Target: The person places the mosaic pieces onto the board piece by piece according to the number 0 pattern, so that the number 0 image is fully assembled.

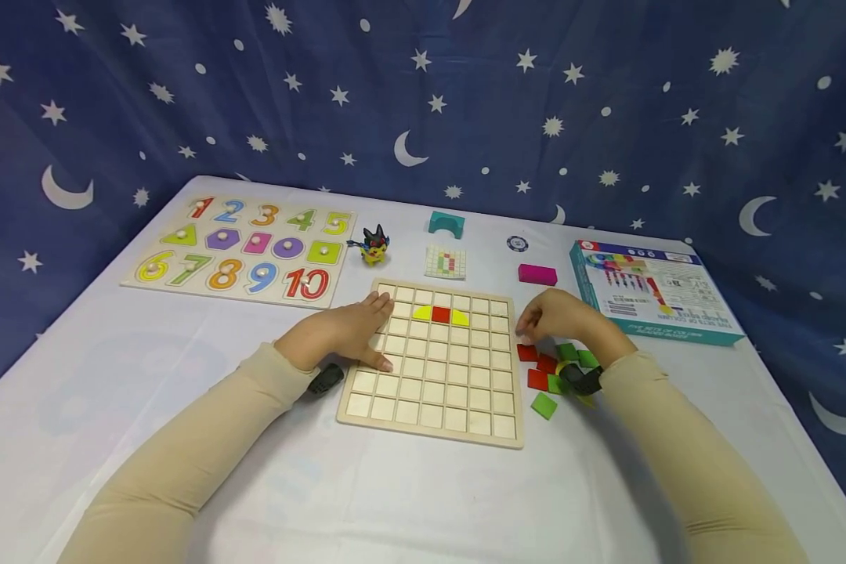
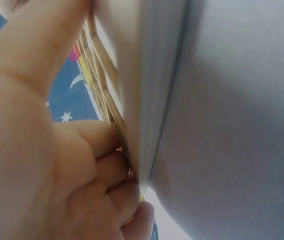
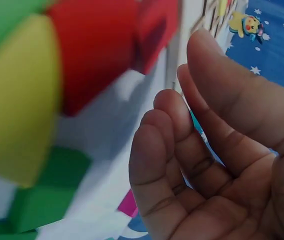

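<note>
A wooden grid board (image 1: 433, 388) lies on the white table. Near its far edge, a red square tile (image 1: 440, 314) sits between two yellow curved pieces (image 1: 460, 317). My left hand (image 1: 338, 330) rests on the board's left edge, thumb and fingers spread over the rim. Just off the right edge, my right hand (image 1: 558, 315) hovers with loosely bent fingers; the right wrist view shows nothing between thumb and fingertips. Beneath and beside it lie loose red tiles (image 1: 537, 379), green tiles (image 1: 544, 406) and a yellow piece (image 3: 22, 105), partly hidden by the wrist.
Behind the board lie a small pattern card (image 1: 433, 265), a teal arch block (image 1: 447, 224), a figurine (image 1: 374, 246), a poker chip (image 1: 518, 244) and a magenta block (image 1: 537, 274). A number puzzle (image 1: 243, 247) is at left, a teal-edged box (image 1: 652, 290) at right.
</note>
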`<state>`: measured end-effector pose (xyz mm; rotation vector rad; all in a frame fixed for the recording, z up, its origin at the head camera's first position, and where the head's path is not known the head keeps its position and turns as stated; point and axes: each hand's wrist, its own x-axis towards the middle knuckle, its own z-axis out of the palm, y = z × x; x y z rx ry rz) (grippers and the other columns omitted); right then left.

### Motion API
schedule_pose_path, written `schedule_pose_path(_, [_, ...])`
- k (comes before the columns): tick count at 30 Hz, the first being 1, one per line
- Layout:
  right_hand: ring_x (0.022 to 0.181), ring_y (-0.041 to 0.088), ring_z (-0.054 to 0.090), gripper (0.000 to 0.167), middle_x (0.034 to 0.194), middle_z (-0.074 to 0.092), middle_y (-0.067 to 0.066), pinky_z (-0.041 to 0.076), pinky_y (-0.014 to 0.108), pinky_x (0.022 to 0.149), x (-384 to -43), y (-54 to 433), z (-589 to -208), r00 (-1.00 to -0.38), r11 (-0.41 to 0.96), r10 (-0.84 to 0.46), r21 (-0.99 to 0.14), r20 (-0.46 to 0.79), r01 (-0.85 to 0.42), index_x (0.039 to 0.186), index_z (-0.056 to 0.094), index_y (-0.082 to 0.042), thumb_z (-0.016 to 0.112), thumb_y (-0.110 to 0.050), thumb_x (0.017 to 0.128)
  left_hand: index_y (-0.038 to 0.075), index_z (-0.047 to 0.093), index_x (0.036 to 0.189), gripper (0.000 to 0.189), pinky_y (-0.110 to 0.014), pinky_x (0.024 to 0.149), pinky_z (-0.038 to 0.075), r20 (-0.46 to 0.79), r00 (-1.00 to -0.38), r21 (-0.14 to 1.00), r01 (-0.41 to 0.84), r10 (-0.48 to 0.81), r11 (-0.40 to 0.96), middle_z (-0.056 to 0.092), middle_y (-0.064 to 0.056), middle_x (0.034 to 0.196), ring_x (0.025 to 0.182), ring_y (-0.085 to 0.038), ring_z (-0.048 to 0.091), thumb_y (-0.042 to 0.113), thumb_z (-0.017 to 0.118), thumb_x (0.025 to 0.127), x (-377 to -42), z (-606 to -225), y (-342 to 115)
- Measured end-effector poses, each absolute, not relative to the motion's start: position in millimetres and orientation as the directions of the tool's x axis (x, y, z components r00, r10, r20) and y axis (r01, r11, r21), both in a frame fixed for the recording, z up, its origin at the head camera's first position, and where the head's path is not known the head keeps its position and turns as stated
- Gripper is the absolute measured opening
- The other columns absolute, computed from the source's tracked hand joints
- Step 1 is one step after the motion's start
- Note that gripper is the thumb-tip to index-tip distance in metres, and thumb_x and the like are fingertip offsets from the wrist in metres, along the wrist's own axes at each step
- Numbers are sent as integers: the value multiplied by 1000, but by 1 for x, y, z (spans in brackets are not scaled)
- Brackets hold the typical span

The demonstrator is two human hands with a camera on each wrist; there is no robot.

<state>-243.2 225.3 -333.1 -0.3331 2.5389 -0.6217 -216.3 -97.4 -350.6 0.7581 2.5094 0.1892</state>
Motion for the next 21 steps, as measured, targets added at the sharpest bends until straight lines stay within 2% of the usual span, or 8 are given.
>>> schedule_pose_path(8, [72,19,49,19,79,56,7,44,25,59,-225,231,-339,-839,862,-353,-492,-415,-119,88,67,-5,76,-12,73,-3,5,146,109,-44,115,8,-429,-720,263,478,545,838,0,-20,153,142,-33,-3,55,64,76,-216,-350,-99])
schedule_pose_path(15, [75,20,49,24,81,54,8,43,25,61,-225,229,-348,-852,881,-309,-465,-422,-90,89,63,-5,78,-11,71,-3,5,146,108,-44,115,9,-427,-717,264,483,551,835,0,-20,153,142,-33,-3,55,64,77,-216,-350,-99])
schedule_pose_path(21, [65,18,49,17,75,53,6,44,25,55,-225,230,-345,-856,868,-329,-485,-398,-108,85,62,-5,75,-9,74,-3,5,146,109,-44,115,8,-433,-715,272,477,549,836,-1,-19,153,142,-33,-4,55,65,76,-216,-350,-98])
